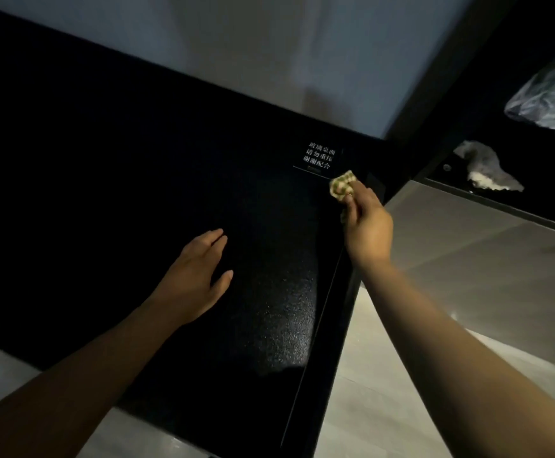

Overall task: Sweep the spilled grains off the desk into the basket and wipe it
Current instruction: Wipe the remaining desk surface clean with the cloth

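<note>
Right hand [367, 223] at the far right corner of the bench [104, 160], fingers and thumb pinched on a small wadded cloth [342, 186], pale with a checked pattern. The wad sits just beside a printed label [319, 160] stuck to the top. Left hand [197, 276] lies flat on the bench nearer the middle, fingers straight and slightly spread, holding nothing.

Reads as the wiping stage. No grains that I can pick out. A fine speckle shows where light strikes the top, but I cannot tell whether it is dust, residue or the finish. Basket not in sight.

To do this step well: press the wad flatter so more of it meets the surface, work out of the corner in overlapping strokes toward the near edge, and lean lightly on the bracing hand, since the top looks like glass.

Surface: black, glossy, one bright sheen patch near the right edge. Room dim. Pale wall [236, 44] behind. Light tiled floor [385, 375] to the right and near. Far right, a dark shelf unit with a crumpled plastic bag [550, 97] and a grey rag [487, 170].
</note>
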Action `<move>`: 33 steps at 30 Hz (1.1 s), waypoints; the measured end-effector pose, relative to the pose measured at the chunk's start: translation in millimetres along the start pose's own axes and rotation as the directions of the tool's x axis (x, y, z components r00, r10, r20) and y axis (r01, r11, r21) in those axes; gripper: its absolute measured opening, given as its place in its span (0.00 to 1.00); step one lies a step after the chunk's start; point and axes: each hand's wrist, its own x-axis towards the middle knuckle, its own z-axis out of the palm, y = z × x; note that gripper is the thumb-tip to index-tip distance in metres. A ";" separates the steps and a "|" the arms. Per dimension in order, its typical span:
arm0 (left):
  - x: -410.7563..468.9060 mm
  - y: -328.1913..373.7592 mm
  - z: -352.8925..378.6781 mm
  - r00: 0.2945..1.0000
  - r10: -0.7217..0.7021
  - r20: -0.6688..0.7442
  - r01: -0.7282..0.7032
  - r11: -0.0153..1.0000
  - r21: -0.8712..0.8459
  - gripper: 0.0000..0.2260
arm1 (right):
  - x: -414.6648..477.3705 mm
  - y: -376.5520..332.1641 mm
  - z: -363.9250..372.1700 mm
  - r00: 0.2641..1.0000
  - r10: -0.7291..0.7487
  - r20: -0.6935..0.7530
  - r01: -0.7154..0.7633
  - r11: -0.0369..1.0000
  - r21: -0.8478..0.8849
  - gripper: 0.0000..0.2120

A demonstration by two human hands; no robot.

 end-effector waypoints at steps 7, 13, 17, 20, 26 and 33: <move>-10.0 -1.4 11.4 0.992 0.127 -0.011 -0.125 0.990 0.071 0.28 | -29.3 13.7 26.4 0.983 -0.054 0.174 0.079 0.987 -0.141 0.17; -25.6 4.6 7.6 0.995 0.091 0.045 -0.094 0.994 0.049 0.29 | -114.5 2.0 14.0 0.933 -0.142 0.332 0.177 0.981 -0.078 0.18; -50.3 6.2 11.0 0.997 0.060 0.041 -0.062 0.997 0.045 0.28 | -142.8 -1.2 8.2 0.898 -0.155 0.411 0.190 0.981 -0.046 0.17; -64.3 9.8 12.4 0.999 0.045 0.025 -0.046 0.997 0.060 0.28 | -147.4 -8.4 -4.9 0.901 -0.141 0.411 0.129 0.990 0.056 0.15; -50.3 17.3 1.9 1.000 -0.028 0.002 0.028 1.000 -0.002 0.29 | -132.0 -20.1 -28.2 0.976 -0.074 0.206 0.043 0.988 0.151 0.14; -22.1 6.3 -1.2 0.997 -0.080 -0.004 0.080 0.997 -0.006 0.29 | -131.9 -26.4 -20.6 0.985 -0.040 0.167 0.025 0.996 0.091 0.15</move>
